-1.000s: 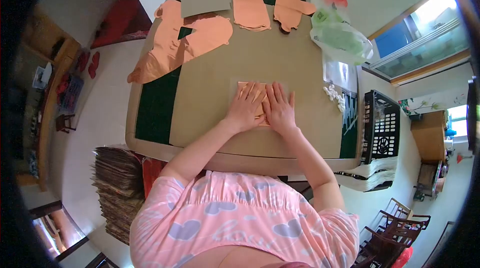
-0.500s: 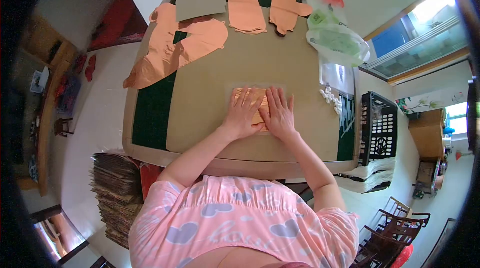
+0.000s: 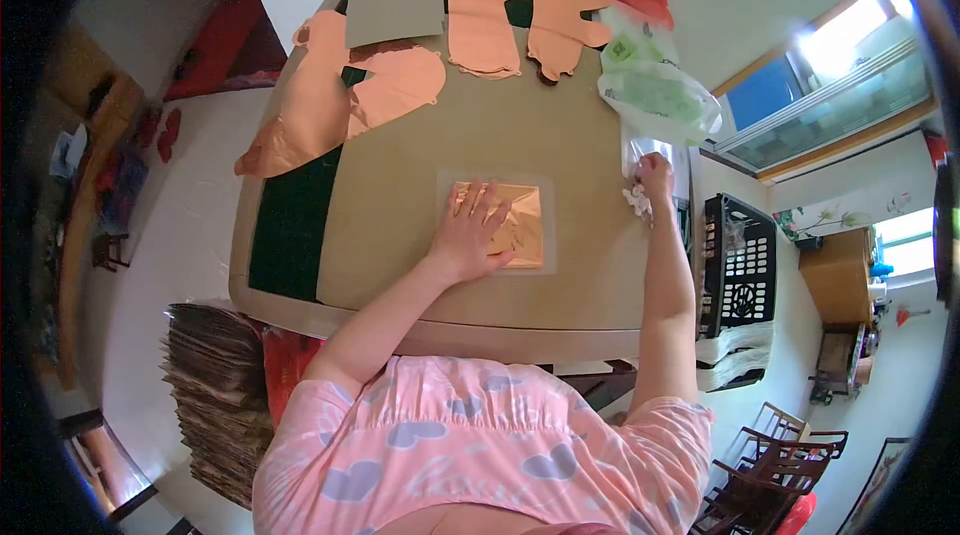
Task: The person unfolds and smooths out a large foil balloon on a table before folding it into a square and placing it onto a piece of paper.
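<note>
A folded, shiny copper-coloured foil piece (image 3: 526,218) lies inside a wider clear plastic sleeve (image 3: 547,253) on the brown board. My left hand (image 3: 468,238) rests flat across its left part, fingers spread. Over at the board's right edge, my right hand (image 3: 656,175) has its fingers drawn together just above a small heap of white pieces (image 3: 637,201). What those fingers pinch, if anything, is too small to make out. Beside that hand lie clear plastic bags (image 3: 636,150), partly hidden by it.
Flat copper foil shapes (image 3: 400,80) and more such shapes (image 3: 482,25) lie along the far side near a grey card stack (image 3: 395,10). A pale green plastic bag (image 3: 655,95) sits far right. A black crate (image 3: 740,265) stands beside the table.
My right hand has left the foil piece and moved right to the white pieces, its fingers closing. My left hand stays flat on the foil. The view has shifted slightly.
</note>
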